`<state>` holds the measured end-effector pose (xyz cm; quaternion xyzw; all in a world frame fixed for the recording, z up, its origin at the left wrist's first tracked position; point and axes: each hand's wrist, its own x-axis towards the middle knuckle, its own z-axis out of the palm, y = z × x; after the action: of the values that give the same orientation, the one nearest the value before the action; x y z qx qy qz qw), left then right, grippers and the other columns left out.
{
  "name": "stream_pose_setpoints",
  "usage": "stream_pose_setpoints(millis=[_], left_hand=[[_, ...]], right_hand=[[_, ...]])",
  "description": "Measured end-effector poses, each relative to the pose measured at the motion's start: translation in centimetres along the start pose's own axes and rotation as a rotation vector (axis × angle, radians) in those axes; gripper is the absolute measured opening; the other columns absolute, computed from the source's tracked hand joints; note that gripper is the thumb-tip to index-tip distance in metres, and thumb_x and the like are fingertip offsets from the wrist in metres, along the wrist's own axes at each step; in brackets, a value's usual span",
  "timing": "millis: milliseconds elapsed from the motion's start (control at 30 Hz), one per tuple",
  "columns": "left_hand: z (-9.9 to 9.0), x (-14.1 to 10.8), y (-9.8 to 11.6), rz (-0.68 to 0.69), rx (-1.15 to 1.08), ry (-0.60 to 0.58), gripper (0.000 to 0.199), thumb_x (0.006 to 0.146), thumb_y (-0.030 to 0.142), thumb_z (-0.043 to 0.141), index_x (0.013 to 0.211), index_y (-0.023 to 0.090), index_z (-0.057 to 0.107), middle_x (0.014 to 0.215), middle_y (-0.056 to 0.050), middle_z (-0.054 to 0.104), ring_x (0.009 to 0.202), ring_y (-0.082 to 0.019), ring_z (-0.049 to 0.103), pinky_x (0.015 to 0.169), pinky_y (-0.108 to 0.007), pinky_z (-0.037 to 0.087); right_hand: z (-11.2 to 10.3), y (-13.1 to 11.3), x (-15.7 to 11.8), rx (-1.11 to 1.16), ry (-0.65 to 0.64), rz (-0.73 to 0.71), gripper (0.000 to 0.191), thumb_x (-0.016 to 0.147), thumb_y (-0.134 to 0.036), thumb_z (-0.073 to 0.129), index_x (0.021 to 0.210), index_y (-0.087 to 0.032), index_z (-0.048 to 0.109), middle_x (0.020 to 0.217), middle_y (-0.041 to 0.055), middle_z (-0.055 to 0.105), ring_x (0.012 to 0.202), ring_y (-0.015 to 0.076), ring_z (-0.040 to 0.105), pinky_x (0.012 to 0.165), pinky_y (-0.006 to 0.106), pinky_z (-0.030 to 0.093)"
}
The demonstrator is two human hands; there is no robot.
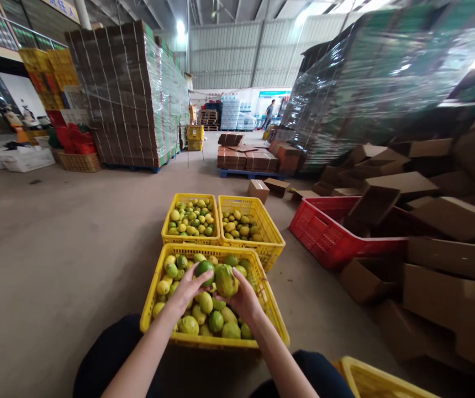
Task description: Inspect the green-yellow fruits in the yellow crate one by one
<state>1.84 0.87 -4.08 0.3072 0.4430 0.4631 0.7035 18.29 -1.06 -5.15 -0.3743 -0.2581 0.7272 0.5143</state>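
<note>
Above the nearest yellow crate [216, 341], my left hand [190, 287] is closed around a dark green lemon [205, 273]. Beside it, my right hand [243, 298] grips a larger, yellow-green lemon [226, 281] with dark marks on its skin. The two fruits are held close together over the crate. Many yellow and green lemons [189, 325] lie loose below my hands. Behind stand two more yellow crates: the left one [191, 241] is well filled with lemons, while the right one [270, 243] has a smaller heap at its left side.
A red crate [324, 243] holding cardboard stands to the right, beside a heap of open cardboard boxes [436, 282]. Another yellow crate [370, 376] shows at the bottom right. Wrapped pallet stacks [117, 99] rise farther back. A person [269, 114] is in the far background.
</note>
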Motion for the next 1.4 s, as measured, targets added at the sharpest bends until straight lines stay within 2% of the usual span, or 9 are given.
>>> stream_pose_setpoints(millis=[100, 200, 367, 467, 567, 667, 867, 1100, 1400], left_hand=[[0.3, 0.5, -0.3, 0.008, 0.013, 0.003, 0.037, 0.071, 0.027, 0.084, 0.101, 0.019, 0.065, 0.107, -0.009, 0.071, 0.092, -0.022, 0.069, 0.071, -0.028, 0.057], [0.6, 1.0, -0.5, -0.022, -0.026, -0.016, 0.029, 0.077, 0.035, 0.079, 0.094, 0.018, 0.064, 0.096, -0.008, 0.072, 0.088, -0.021, 0.07, 0.072, -0.028, 0.056], [1.3, 1.1, -0.8, -0.175, -0.141, -0.062, 0.03, 0.092, 0.041, 0.053, 0.102, 0.016, 0.067, 0.084, -0.008, 0.073, 0.082, -0.02, 0.071, 0.057, -0.025, 0.051], [1.7, 1.1, -0.9, -0.179, -0.182, -0.073, 0.032, 0.094, 0.038, 0.046, 0.111, 0.019, 0.066, 0.084, -0.007, 0.073, 0.07, -0.018, 0.07, 0.048, -0.023, 0.045], [1.9, 1.1, -0.7, -0.146, -0.23, -0.119, 0.034, 0.092, 0.037, 0.049, 0.118, 0.021, 0.064, 0.091, -0.007, 0.074, 0.063, -0.016, 0.068, 0.05, -0.023, 0.047], [2.4, 1.2, -0.3, -0.182, -0.296, -0.121, 0.033, 0.093, 0.034, 0.048, 0.118, 0.017, 0.062, 0.092, -0.009, 0.073, 0.068, -0.019, 0.07, 0.053, -0.026, 0.052], [3.3, 0.9, 0.0, -0.275, -0.429, -0.065, 0.038, 0.099, 0.033, 0.036, 0.124, 0.011, 0.056, 0.092, -0.013, 0.072, 0.077, -0.023, 0.072, 0.063, -0.033, 0.06], [2.3, 1.3, -0.2, -0.332, -0.472, -0.06, 0.041, 0.101, 0.036, 0.038, 0.126, 0.009, 0.055, 0.093, -0.014, 0.072, 0.073, -0.021, 0.072, 0.062, -0.029, 0.059], [-0.4, 1.5, -0.2, -0.382, -0.41, -0.051, 0.062, 0.098, 0.061, 0.035, 0.119, 0.009, 0.061, 0.082, -0.011, 0.072, 0.052, -0.015, 0.064, 0.049, -0.023, 0.05]], right_hand=[[-0.2, 0.4, -0.1, -0.045, 0.018, -0.072, 0.04, 0.062, -0.045, 0.087, 0.087, -0.02, 0.068, 0.072, 0.0009, 0.073, 0.056, 0.0165, 0.068, 0.055, 0.028, 0.058], [-0.7, 0.3, 0.0, -0.045, 0.013, -0.091, 0.03, 0.072, -0.046, 0.081, 0.085, -0.023, 0.066, 0.069, 0.0001, 0.072, 0.054, 0.0162, 0.066, 0.048, 0.026, 0.052], [-1.7, -0.1, 0.1, 0.066, 0.263, -0.139, 0.033, 0.069, -0.044, 0.078, 0.094, -0.025, 0.068, 0.088, 0.0033, 0.076, 0.074, 0.022, 0.071, 0.049, 0.028, 0.053], [-2.0, -0.3, -0.1, 0.061, 0.185, -0.179, 0.035, 0.068, -0.045, 0.078, 0.096, -0.027, 0.068, 0.09, 0.0053, 0.076, 0.078, 0.0272, 0.071, 0.049, 0.033, 0.055], [-2.0, -0.9, -0.4, 0.061, 0.103, -0.182, 0.036, 0.069, -0.046, 0.076, 0.098, -0.026, 0.069, 0.087, 0.0065, 0.076, 0.066, 0.0254, 0.069, 0.042, 0.032, 0.051], [-2.0, -1.7, -0.7, 0.103, 0.096, -0.092, 0.035, 0.068, -0.041, 0.079, 0.097, -0.022, 0.069, 0.083, 0.0065, 0.077, 0.058, 0.0221, 0.069, 0.04, 0.028, 0.049], [-2.5, -2.1, -0.9, 0.239, 0.134, 0.04, 0.022, 0.078, -0.038, 0.074, 0.087, -0.018, 0.069, 0.078, 0.0079, 0.078, 0.06, 0.0214, 0.073, 0.055, 0.031, 0.061], [-2.0, -1.7, -0.1, 0.338, 0.169, 0.131, 0.02, 0.086, -0.037, 0.067, 0.083, -0.017, 0.068, 0.066, 0.0069, 0.075, 0.047, 0.0138, 0.068, 0.046, 0.019, 0.057], [-1.1, -0.5, 1.5, 0.369, 0.124, 0.189, 0.017, 0.087, -0.029, 0.064, 0.076, -0.017, 0.067, 0.061, 0.0059, 0.072, 0.049, 0.0148, 0.066, 0.046, 0.021, 0.056]])
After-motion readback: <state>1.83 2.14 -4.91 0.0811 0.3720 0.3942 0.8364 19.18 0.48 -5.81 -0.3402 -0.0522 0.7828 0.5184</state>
